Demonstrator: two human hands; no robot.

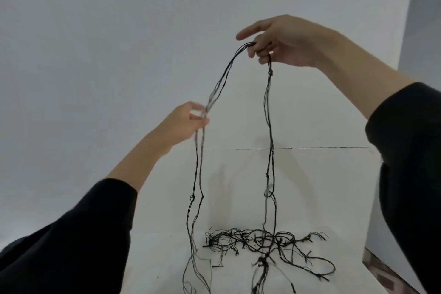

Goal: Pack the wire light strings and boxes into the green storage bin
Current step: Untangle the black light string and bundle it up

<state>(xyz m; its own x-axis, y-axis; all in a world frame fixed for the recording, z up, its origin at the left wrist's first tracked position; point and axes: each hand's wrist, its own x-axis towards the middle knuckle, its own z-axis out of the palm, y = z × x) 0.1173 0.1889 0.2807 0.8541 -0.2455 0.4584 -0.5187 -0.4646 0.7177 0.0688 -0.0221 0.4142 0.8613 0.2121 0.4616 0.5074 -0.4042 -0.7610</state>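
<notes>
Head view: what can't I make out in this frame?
Left hand: motion blur hides its exact grip on the wire light string.
Its lower ends: cut off by the bottom edge.
Tangle on the table: too fine to count separate strings.
Green bin, boxes: outside the frame.

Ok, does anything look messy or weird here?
Yes. The light string is badly tangled. Its lower part lies in a knotted heap on the table, while the right hand holds a bunch of strands up high and the left hand pinches some lower down.
</notes>
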